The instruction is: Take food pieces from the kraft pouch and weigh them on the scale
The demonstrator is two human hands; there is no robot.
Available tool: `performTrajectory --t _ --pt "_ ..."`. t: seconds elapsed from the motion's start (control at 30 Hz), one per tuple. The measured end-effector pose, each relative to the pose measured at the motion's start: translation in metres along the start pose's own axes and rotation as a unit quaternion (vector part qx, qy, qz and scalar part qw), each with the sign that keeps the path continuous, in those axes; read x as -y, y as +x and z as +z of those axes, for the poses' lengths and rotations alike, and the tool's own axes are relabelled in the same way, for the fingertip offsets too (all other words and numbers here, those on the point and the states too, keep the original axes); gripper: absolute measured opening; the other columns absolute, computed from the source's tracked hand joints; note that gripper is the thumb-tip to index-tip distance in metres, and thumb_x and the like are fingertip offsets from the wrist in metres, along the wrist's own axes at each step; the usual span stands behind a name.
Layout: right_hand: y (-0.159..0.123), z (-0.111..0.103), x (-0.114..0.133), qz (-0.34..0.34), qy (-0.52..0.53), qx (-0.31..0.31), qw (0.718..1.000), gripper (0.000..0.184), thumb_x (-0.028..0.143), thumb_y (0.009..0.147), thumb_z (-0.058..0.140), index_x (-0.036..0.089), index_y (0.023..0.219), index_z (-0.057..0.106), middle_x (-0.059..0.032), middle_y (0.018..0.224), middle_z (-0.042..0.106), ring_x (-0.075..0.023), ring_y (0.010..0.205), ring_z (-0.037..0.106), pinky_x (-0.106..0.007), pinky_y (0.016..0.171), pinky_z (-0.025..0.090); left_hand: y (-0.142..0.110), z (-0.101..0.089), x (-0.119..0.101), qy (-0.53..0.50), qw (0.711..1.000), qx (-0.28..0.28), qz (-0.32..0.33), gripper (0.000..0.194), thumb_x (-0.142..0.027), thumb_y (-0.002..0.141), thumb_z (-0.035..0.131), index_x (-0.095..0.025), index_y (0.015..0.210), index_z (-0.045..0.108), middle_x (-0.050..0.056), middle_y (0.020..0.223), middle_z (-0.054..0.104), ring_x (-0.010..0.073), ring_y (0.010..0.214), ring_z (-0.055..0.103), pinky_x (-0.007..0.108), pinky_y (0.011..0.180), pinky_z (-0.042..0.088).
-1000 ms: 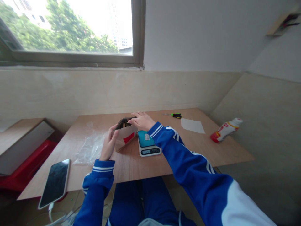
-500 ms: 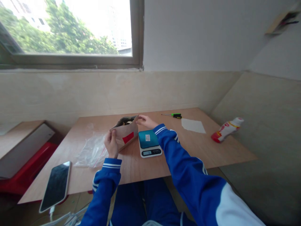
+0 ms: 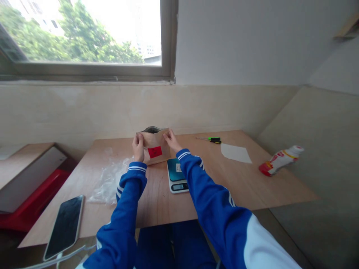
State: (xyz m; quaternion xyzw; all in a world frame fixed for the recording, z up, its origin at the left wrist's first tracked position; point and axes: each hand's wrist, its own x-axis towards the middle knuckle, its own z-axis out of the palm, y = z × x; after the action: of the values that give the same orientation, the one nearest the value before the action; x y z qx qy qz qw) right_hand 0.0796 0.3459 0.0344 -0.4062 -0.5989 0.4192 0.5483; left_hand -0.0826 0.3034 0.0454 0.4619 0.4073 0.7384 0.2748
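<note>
A brown paper pouch (image 3: 157, 140) with a red label on its front stands at the far middle of the table, its mouth open and the inside dark. My left hand (image 3: 138, 147) pinches its upper left edge. At the upper right edge my right hand (image 3: 171, 140) is closed on the same pouch, fingers bent over the rim. Just below that hand is a digital kitchen scale (image 3: 175, 172) with a teal top and a small display, partly covered by my right sleeve. What lies inside the pouch is hidden now.
A clear plastic bag (image 3: 108, 181) lies left of the pouch. A phone (image 3: 65, 226) on a cable overhangs the front left edge. To the right are two screwdrivers (image 3: 214, 139), a white paper sheet (image 3: 236, 153) and a tilted red-and-white bottle (image 3: 280, 161).
The pouch has been raised and turned to face me more squarely. My left hand has moved up and away, and my right hand now grips the rim. The contents no longer show.
</note>
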Motion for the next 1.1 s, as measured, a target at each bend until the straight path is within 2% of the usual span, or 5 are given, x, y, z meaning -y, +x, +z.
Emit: performTrajectory --t 0.17,0.4,0.6,0.73,1.1 --pt "-0.004 -0.003 -0.013 0.018 0.001 -0.007 1.000 0.079 0.065 0.079 0.055 0.019 0.140 0.036 -0.0124 0.148 0.039 -0.0229 0.140 0.032 -0.042 0.115 0.027 -0.005 -0.011 0.017 0.027 0.999 0.037 -0.009 0.051 -0.061 0.085 0.047 -0.016 0.105 0.062 0.008 0.102 0.066 0.0195 0.102 0.062 0.032 0.092 0.048" --pt "-0.018 -0.014 -0.012 0.003 0.001 -0.027 1.000 0.068 0.067 0.074 0.059 0.021 0.124 0.050 -0.0130 0.135 0.051 -0.0246 0.132 0.043 -0.044 0.112 0.034 -0.019 -0.036 -0.003 0.078 0.991 0.108 0.005 0.050 -0.055 0.088 0.047 -0.020 0.122 0.057 0.011 0.130 0.057 0.0215 0.127 0.049 0.037 0.110 0.035" --pt "-0.050 -0.033 -0.007 -0.015 0.006 -0.027 0.999 0.067 0.065 0.076 0.058 0.021 0.125 0.049 -0.0141 0.133 0.052 -0.0245 0.123 0.050 -0.043 0.106 0.041 -0.057 -0.050 -0.017 0.118 0.982 0.150 0.001 0.046 -0.051 0.089 0.047 -0.018 0.120 0.058 0.011 0.118 0.065 0.0244 0.113 0.059 0.040 0.098 0.047" --pt "-0.076 -0.040 -0.005 -0.042 -0.001 -0.013 0.999 0.055 0.055 0.083 0.055 0.024 0.129 0.047 -0.0114 0.135 0.051 -0.0228 0.121 0.053 -0.044 0.102 0.044 -0.074 -0.052 -0.017 0.154 0.976 0.152 0.011 0.044 -0.046 0.091 0.045 -0.018 0.122 0.057 0.012 0.124 0.062 0.0252 0.122 0.053 0.042 0.106 0.039" --pt "-0.092 -0.048 -0.012 -0.056 -0.107 -0.075 0.990 0.036 0.043 0.081 0.061 0.018 0.107 0.060 -0.0116 0.107 0.062 -0.0216 0.096 0.059 -0.043 0.087 0.051 -0.081 -0.054 -0.016 0.241 0.950 0.190 0.050 0.038 -0.034 0.094 0.041 -0.022 0.123 0.060 0.007 0.136 0.056 0.0217 0.135 0.041 0.039 0.112 0.032"
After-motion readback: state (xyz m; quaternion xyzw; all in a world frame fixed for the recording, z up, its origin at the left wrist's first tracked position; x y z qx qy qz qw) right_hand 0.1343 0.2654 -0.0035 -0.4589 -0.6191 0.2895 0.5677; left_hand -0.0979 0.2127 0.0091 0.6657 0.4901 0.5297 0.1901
